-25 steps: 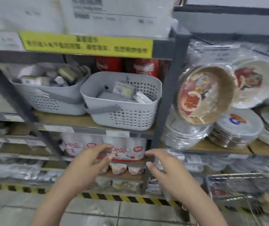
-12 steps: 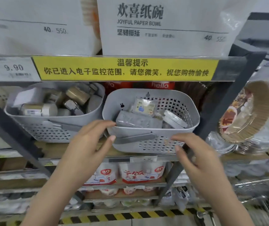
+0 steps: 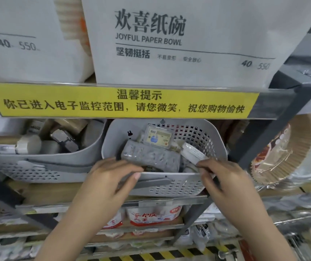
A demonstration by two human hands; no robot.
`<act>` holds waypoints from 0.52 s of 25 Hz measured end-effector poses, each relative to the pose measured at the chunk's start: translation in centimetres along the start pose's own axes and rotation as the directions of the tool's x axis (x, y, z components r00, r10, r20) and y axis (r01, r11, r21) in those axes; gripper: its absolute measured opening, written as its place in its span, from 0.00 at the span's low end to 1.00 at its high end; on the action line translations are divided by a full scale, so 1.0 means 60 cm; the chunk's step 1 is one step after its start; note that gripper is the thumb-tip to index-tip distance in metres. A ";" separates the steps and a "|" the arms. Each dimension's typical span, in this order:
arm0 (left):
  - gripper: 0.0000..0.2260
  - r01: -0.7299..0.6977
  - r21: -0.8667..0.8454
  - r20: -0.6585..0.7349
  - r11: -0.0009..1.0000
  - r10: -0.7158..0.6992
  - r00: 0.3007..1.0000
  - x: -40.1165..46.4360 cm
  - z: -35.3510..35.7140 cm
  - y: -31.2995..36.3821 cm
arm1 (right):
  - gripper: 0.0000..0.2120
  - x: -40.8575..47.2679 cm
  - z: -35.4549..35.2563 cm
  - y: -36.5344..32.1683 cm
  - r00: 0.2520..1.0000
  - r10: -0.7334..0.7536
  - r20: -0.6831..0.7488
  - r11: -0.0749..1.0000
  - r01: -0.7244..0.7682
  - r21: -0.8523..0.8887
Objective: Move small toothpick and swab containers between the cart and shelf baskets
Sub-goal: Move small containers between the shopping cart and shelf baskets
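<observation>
Two grey perforated baskets stand side by side on the shelf. The right basket [image 3: 179,187] holds a grey packet [image 3: 150,157], a clear labelled box [image 3: 158,137] and a white flat pack [image 3: 194,153]. My left hand [image 3: 105,181] grips its front rim, fingers over the edge by the grey packet and thumb on the outer wall. At the rim's right front corner my right hand [image 3: 226,181] curls beside the white pack. The left basket [image 3: 37,172] is full of round toothpick containers [image 3: 13,145] and small jars.
A yellow notice strip [image 3: 124,102] on the shelf edge hangs low over the baskets, with paper bowl cartons [image 3: 169,44] above. A dark slanted upright [image 3: 260,144] stands right of the basket, paper plates [image 3: 286,153] beyond it. Red-and-white packs [image 3: 150,217] fill the shelf below.
The view has closed in on the shelf. Both hands rose from below the shelf to the right basket and now hold its front rim.
</observation>
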State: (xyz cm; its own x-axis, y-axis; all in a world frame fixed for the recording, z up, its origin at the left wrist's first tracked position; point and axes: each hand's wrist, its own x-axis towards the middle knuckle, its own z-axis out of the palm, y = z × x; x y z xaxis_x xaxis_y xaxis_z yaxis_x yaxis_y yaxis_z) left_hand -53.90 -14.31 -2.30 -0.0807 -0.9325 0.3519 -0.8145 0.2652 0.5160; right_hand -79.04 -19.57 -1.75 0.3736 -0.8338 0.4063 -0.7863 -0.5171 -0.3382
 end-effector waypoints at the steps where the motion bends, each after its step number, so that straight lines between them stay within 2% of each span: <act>1: 0.14 0.004 -0.004 -0.011 1.000 -0.004 1.000 -0.003 0.002 0.000 | 0.06 0.002 -0.002 0.003 1.000 0.011 0.017 1.000 -0.011 -0.006; 4: 0.13 0.021 -0.022 -0.033 1.000 -0.022 0.999 -0.002 0.005 0.001 | 0.06 0.030 -0.009 0.002 0.994 0.065 0.082 0.998 -0.063 -0.030; 8: 0.12 0.029 -0.035 -0.014 0.999 -0.030 0.999 0.000 0.002 0.002 | 0.20 0.112 0.011 -0.004 0.946 0.152 0.286 0.967 -0.082 -0.241; 11: 0.12 0.034 -0.038 0.001 0.999 -0.034 0.999 0.006 -0.002 -0.001 | 0.25 0.162 0.048 0.011 0.829 0.280 0.485 0.922 -0.090 -0.378; 13: 0.12 0.038 -0.067 0.023 0.997 -0.036 0.999 0.006 -0.003 -0.006 | 0.24 0.169 0.068 0.026 0.760 0.370 0.535 0.887 -0.118 -0.446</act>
State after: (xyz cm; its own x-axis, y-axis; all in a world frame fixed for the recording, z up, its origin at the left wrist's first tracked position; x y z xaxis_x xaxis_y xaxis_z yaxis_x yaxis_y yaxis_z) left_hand -53.56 -14.68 -2.23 -0.0642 -0.9468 0.3153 -0.7764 0.2459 0.5803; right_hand -74.48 -29.63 -1.63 0.2564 -0.9281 -0.2699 -0.9612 -0.2743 0.0304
